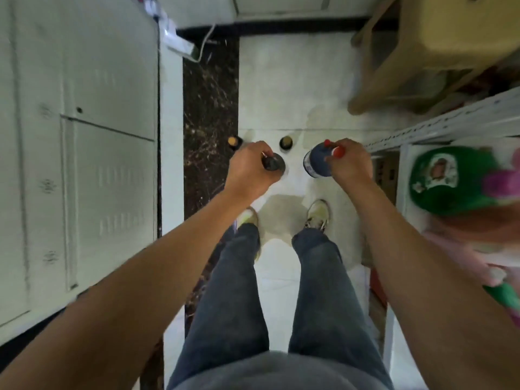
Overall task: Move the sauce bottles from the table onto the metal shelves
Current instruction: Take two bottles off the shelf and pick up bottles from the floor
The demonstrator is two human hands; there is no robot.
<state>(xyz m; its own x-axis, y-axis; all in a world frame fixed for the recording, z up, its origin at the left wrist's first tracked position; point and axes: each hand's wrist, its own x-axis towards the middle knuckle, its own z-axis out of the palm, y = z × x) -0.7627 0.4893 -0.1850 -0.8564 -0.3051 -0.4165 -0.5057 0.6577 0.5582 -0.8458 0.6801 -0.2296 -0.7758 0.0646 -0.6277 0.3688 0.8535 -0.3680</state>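
Sauce bottles are in both hands: the left hand (251,170) grips a dark bottle (272,163) by its neck, and the right hand (350,164) holds red-capped bottles (318,164), how many I cannot tell. Both hang over the floor (284,88). I judge they should stay upright while swinging right toward the metal shelf (450,123). Two more bottles (286,142) stand on the floor just ahead and could be kicked. A green package (450,180) fills the shelf's near part.
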